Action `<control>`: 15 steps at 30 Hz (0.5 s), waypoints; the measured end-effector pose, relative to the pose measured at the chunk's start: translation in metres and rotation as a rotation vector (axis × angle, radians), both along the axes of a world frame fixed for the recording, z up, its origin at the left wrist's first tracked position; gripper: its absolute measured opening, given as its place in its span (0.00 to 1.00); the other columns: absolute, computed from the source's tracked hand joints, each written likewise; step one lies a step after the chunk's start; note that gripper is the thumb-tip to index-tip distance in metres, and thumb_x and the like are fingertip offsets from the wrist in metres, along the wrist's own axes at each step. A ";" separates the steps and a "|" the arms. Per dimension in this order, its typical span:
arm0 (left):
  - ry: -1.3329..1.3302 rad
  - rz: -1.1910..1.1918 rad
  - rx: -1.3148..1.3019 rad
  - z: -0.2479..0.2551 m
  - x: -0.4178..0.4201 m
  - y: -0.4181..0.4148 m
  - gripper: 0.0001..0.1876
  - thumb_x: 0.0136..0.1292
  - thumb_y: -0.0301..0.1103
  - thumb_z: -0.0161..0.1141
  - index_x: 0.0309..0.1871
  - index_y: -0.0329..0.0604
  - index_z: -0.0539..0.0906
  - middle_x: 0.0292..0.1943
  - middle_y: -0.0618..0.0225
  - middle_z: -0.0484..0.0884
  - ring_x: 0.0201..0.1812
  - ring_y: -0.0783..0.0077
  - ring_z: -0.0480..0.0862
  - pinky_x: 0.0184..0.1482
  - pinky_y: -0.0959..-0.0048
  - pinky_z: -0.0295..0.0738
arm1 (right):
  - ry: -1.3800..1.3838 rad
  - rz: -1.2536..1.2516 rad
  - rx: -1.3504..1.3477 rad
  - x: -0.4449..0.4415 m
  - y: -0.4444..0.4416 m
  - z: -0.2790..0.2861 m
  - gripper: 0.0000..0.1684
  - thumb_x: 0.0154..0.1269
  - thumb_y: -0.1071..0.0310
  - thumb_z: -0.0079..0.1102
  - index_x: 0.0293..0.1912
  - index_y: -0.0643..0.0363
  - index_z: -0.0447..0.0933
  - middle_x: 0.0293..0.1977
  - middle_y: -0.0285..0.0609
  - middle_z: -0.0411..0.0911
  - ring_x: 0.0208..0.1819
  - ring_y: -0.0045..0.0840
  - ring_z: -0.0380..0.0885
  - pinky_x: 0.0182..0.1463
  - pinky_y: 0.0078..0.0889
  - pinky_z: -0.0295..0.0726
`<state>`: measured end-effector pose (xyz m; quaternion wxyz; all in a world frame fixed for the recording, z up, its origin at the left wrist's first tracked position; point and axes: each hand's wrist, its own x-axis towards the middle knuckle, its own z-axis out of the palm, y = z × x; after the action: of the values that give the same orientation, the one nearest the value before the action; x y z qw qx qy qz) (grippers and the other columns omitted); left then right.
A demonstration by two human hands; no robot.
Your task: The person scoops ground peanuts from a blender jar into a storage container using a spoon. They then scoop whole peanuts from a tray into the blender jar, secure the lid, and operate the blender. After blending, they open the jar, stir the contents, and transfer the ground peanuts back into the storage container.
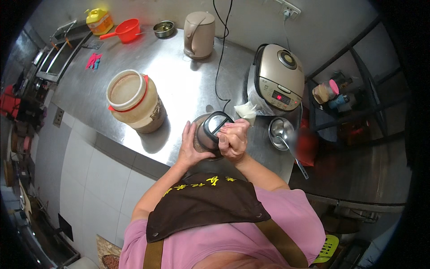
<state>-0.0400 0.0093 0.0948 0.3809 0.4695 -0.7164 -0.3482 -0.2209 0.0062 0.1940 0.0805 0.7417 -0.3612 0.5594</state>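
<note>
Before me on the steel counter stands a corded kitchen appliance [219, 123], its round top dark-rimmed with a silver middle; it looks like a grinder or hand blender in a container with brownish contents. My left hand [192, 143] is spread against the container's left side, thumb and fingers apart around it. The fingers of my right hand [233, 139] are curled over the right edge of the appliance's top. To the left is a large open plastic jar [156, 111] with a white rim and red band. A tied plastic bag with white contents [247, 110] lies just beyond my right hand.
A rice cooker [282, 77] with a lit display stands at the right, near a steel bowl [277, 127] with a ladle [297, 161]. Toward the wall on the steel counter [80, 80] are a kettle [200, 35], a small metal bowl [164, 29], a red dipper [127, 31] and a yellow jug [100, 23].
</note>
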 end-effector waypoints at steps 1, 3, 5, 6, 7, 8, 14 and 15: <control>0.005 0.001 0.004 0.001 0.000 0.000 0.70 0.30 0.51 0.87 0.78 0.38 0.56 0.78 0.40 0.48 0.79 0.41 0.54 0.76 0.51 0.60 | -0.003 0.001 0.004 0.001 0.000 0.000 0.03 0.60 0.70 0.67 0.32 0.54 0.80 0.35 0.34 0.81 0.42 0.31 0.79 0.52 0.44 0.70; 0.013 0.003 0.012 0.001 0.000 0.001 0.70 0.31 0.51 0.87 0.78 0.38 0.56 0.79 0.40 0.48 0.79 0.40 0.54 0.76 0.51 0.60 | -0.005 0.000 0.010 0.001 0.001 0.001 0.03 0.60 0.69 0.66 0.33 0.54 0.80 0.36 0.34 0.81 0.42 0.31 0.79 0.53 0.44 0.70; 0.010 0.009 0.006 0.000 0.000 0.001 0.70 0.30 0.51 0.87 0.78 0.38 0.56 0.79 0.40 0.48 0.79 0.40 0.54 0.76 0.51 0.60 | -0.002 -0.005 0.012 0.002 0.001 0.002 0.02 0.61 0.69 0.66 0.33 0.54 0.80 0.36 0.34 0.81 0.42 0.31 0.79 0.53 0.44 0.70; 0.009 0.011 0.001 0.000 -0.001 0.001 0.70 0.30 0.51 0.87 0.78 0.38 0.56 0.79 0.40 0.48 0.78 0.41 0.54 0.76 0.51 0.60 | -0.007 -0.006 0.011 0.002 0.001 0.002 0.02 0.61 0.69 0.66 0.33 0.53 0.80 0.36 0.34 0.81 0.42 0.31 0.79 0.53 0.44 0.70; 0.007 0.011 -0.003 -0.001 -0.001 0.001 0.70 0.30 0.51 0.87 0.78 0.38 0.56 0.79 0.40 0.48 0.78 0.40 0.54 0.76 0.51 0.60 | -0.011 -0.008 0.009 0.002 0.001 0.001 0.02 0.61 0.69 0.66 0.33 0.53 0.80 0.35 0.33 0.81 0.42 0.31 0.79 0.53 0.44 0.70; 0.006 0.012 -0.006 -0.001 -0.001 0.002 0.70 0.30 0.51 0.87 0.78 0.38 0.56 0.78 0.40 0.48 0.78 0.40 0.54 0.76 0.51 0.60 | -0.016 -0.010 0.007 0.003 0.001 0.001 0.02 0.62 0.69 0.65 0.33 0.53 0.80 0.35 0.33 0.81 0.42 0.31 0.79 0.53 0.44 0.70; 0.012 0.011 -0.049 -0.005 0.000 0.001 0.70 0.30 0.52 0.87 0.78 0.37 0.56 0.78 0.38 0.49 0.78 0.39 0.55 0.76 0.51 0.60 | 0.012 -0.028 0.005 0.003 0.002 0.003 0.05 0.67 0.69 0.62 0.32 0.52 0.78 0.35 0.34 0.79 0.42 0.31 0.78 0.52 0.44 0.71; 0.011 0.010 -0.052 -0.005 0.000 0.001 0.70 0.30 0.52 0.87 0.78 0.36 0.56 0.78 0.37 0.49 0.78 0.38 0.55 0.76 0.51 0.60 | 0.012 -0.028 0.006 0.003 0.002 0.003 0.05 0.67 0.69 0.62 0.32 0.52 0.78 0.35 0.34 0.79 0.42 0.31 0.78 0.52 0.44 0.71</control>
<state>-0.0401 0.0100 0.0894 0.3989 0.4611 -0.7206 -0.3301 -0.2176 0.0081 0.1975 0.0883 0.7403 -0.3728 0.5525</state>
